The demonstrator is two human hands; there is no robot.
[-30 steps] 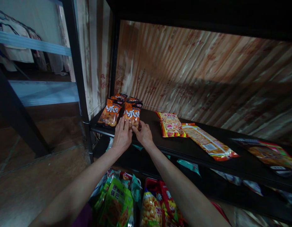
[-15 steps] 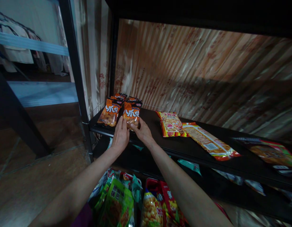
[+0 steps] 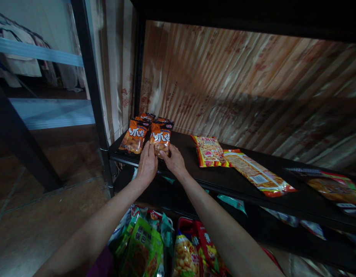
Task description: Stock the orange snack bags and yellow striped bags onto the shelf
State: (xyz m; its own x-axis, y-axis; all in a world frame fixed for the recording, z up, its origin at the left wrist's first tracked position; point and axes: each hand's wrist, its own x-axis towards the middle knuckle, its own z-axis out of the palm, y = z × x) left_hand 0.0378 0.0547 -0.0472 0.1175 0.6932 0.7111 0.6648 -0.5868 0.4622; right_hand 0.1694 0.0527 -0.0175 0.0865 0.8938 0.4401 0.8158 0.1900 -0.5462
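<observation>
Both my hands are on an orange snack packet (image 3: 161,137) that stands at the left end of a black shelf (image 3: 195,175). My left hand (image 3: 147,163) grips its lower left side. My right hand (image 3: 174,161) pinches its lower right corner. A second orange packet (image 3: 134,136) stands just to the left, and more orange packets (image 3: 147,116) peek out behind the two.
Flat on the shelf lie a yellow-red packet (image 3: 208,151), a long orange packet (image 3: 258,173) and a dark packet (image 3: 333,188) at far right. A striped curtain (image 3: 238,84) backs the shelf. Green and red snack bags (image 3: 166,246) sit below. A black upright post (image 3: 92,92) stands left.
The orange packet in my hands has shifted slightly back and more upright beside the left packet. My hands moved a little with it.
</observation>
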